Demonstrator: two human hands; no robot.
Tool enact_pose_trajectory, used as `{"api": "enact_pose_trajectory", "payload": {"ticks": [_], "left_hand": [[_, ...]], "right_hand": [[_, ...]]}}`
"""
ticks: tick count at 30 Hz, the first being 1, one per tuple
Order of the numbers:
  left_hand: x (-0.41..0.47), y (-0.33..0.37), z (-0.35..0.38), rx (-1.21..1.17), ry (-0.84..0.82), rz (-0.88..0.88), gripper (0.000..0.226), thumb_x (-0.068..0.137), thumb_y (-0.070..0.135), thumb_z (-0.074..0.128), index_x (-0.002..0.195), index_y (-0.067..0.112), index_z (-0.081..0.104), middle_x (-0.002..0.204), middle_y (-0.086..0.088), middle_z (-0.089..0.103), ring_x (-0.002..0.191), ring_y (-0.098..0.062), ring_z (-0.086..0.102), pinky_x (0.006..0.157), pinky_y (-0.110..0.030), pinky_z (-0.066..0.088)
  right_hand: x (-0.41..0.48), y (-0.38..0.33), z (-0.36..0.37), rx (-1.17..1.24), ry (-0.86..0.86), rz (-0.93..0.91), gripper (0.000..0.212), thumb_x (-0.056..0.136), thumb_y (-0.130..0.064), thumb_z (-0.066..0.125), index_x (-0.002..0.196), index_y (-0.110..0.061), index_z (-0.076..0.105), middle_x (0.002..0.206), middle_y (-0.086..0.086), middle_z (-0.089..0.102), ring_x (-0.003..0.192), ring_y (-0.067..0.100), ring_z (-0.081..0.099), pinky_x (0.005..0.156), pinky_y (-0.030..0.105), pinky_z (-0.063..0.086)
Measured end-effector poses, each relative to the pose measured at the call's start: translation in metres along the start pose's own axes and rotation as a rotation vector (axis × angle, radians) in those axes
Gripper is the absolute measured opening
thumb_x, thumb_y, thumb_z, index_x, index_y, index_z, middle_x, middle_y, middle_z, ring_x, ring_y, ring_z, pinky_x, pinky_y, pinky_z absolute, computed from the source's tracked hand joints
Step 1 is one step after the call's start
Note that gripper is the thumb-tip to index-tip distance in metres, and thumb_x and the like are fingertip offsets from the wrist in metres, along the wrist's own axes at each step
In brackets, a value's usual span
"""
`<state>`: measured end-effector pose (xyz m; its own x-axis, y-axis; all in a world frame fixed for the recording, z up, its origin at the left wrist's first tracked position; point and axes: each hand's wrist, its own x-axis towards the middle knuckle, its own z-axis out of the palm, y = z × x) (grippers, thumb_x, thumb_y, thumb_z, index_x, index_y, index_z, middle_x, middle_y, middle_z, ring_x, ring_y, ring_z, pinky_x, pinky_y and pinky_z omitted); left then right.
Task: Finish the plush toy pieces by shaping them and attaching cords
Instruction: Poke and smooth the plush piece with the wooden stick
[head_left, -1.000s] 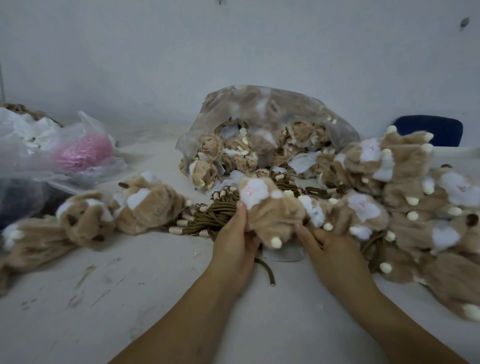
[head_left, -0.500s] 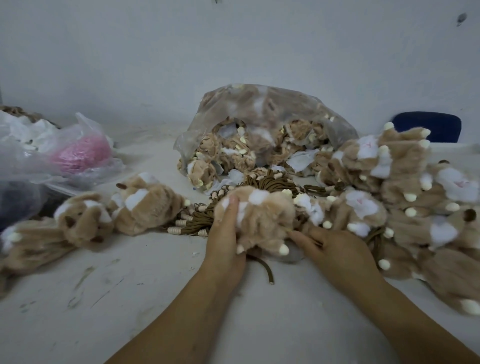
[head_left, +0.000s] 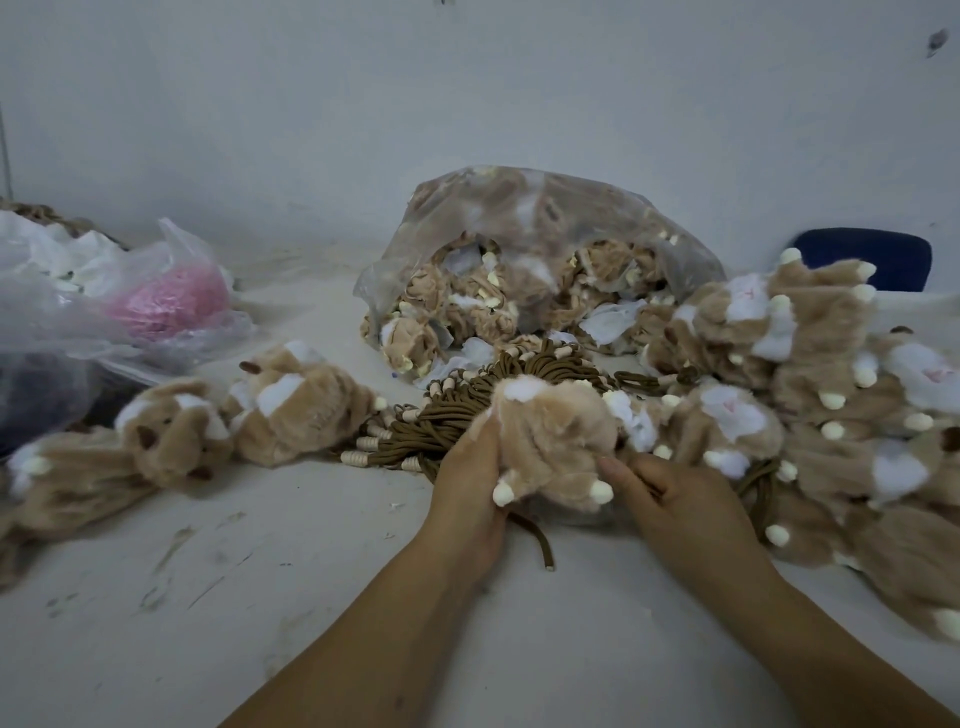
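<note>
Plush piece (head_left: 556, 436) tipped forward; left hand (head_left: 467, 493), right hand (head_left: 675, 499) grip it

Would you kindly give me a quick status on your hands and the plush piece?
Left hand grips plush piece. Right hand pinches its lower edge. Brown cord trails out underneath. Cord bundle and plush pile close behind, nothing blocking.
</note>
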<state>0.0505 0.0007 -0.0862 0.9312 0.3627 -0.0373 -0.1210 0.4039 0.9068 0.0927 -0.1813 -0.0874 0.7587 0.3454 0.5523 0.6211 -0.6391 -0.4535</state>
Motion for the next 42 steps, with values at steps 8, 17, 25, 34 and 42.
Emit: {"api": "enact_pose_trajectory", "payload": {"ticks": [8,17,25,34,42], "left_hand": [[-0.007,0.005,-0.001,0.727,-0.032,0.667,0.022,0.099,0.037,0.048,0.119,0.034,0.059,0.122,0.015,0.054,0.119,0.0,0.048,0.099,-0.015,0.038],[0.003,0.003,-0.005,0.49,0.072,0.352,0.027,0.083,0.049,0.07,0.082,0.025,0.058,0.07,0.02,0.067,0.063,0.009,0.061,0.052,-0.008,0.044],[0.001,0.006,-0.006,0.404,0.132,0.422,0.027,0.082,0.05,0.073,0.09,0.029,0.058,0.082,0.012,0.07,0.073,0.001,0.067,0.059,-0.015,0.051],[-0.007,0.001,0.011,0.205,-0.124,0.29,0.026,0.085,0.042,0.061,0.103,0.025,0.067,0.102,0.002,0.075,0.099,-0.018,0.071,0.086,-0.033,0.056],[-0.013,0.001,0.008,0.142,-0.062,0.252,0.056,0.085,0.069,0.046,0.102,0.023,0.071,0.099,-0.002,0.076,0.095,-0.017,0.073,0.078,-0.028,0.058]], "right_hand": [[0.001,0.006,0.002,-0.15,0.003,-0.023,0.057,0.079,-0.073,0.028,0.05,-0.025,0.035,0.042,-0.008,0.039,0.043,0.013,0.047,0.041,0.026,0.03],[0.001,0.004,0.004,-0.197,0.006,-0.093,0.049,0.084,-0.06,0.039,0.052,-0.022,0.04,0.042,-0.005,0.043,0.041,0.019,0.049,0.04,0.022,0.023],[0.0,0.001,0.003,-0.086,-0.017,-0.064,0.05,0.082,-0.064,0.031,0.05,-0.026,0.03,0.044,-0.008,0.037,0.047,0.021,0.049,0.049,0.033,0.032],[-0.003,-0.004,0.009,0.109,-0.029,0.02,0.042,0.09,-0.034,0.052,0.052,-0.026,0.036,0.043,-0.006,0.039,0.05,0.012,0.045,0.046,0.02,0.028],[-0.004,-0.013,0.015,0.179,-0.117,0.115,0.04,0.089,-0.038,0.049,0.059,-0.013,0.053,0.051,0.0,0.051,0.054,0.005,0.047,0.052,0.021,0.034]]}}
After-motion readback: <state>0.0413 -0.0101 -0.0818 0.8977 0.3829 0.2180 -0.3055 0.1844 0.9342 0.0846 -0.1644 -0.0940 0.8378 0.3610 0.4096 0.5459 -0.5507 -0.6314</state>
